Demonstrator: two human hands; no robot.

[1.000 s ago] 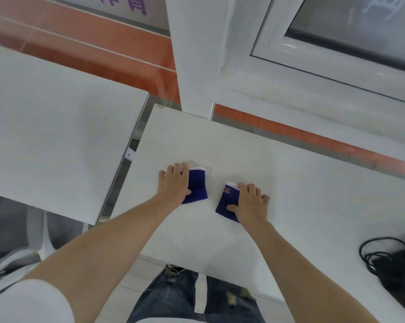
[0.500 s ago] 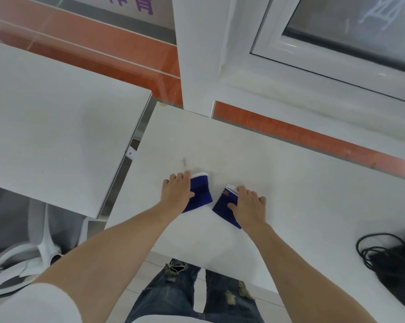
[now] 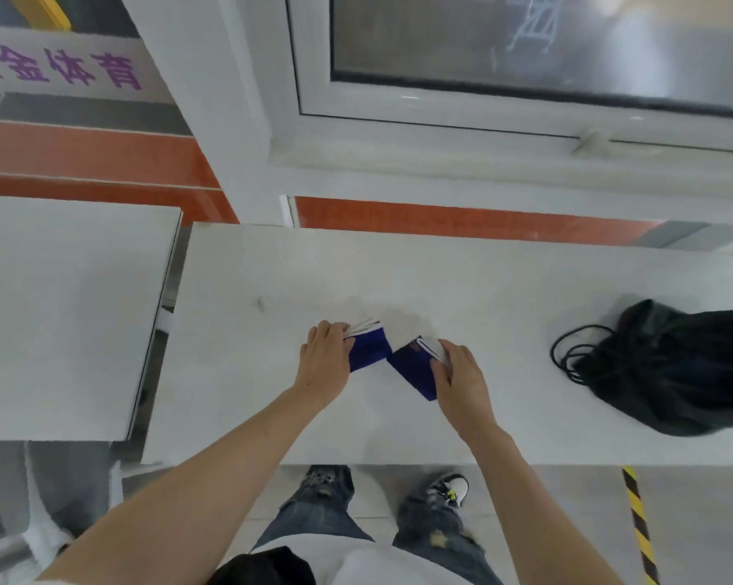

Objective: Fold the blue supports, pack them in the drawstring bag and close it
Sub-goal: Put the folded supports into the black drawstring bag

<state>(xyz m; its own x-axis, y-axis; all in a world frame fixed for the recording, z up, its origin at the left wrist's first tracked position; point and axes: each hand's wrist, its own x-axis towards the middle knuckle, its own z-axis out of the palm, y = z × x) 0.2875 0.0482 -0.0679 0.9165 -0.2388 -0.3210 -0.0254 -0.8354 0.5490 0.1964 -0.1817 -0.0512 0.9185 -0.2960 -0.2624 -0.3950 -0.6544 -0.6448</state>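
Note:
Two blue supports with white edges lie folded side by side on the white table (image 3: 483, 289). My left hand (image 3: 322, 365) grips the left blue support (image 3: 369, 350) at its left edge, fingers curled over the white trim. My right hand (image 3: 457, 373) holds the right blue support (image 3: 413, 367) by its right side, fingers on the white edge. The two supports nearly touch at their inner corners. The black drawstring bag (image 3: 673, 369) lies crumpled at the table's right end, its cord looped on the left of it, apart from both hands.
A second white table (image 3: 61, 314) stands to the left across a narrow gap. A window frame and white pillar rise behind the table. My legs and shoes show below the near edge, with yellow-black floor tape at lower right.
The view has swung right and down, bringing the whole bag into sight. Both hands went from lying flat on the supports to gripping their outer edges, lifting the white trims.

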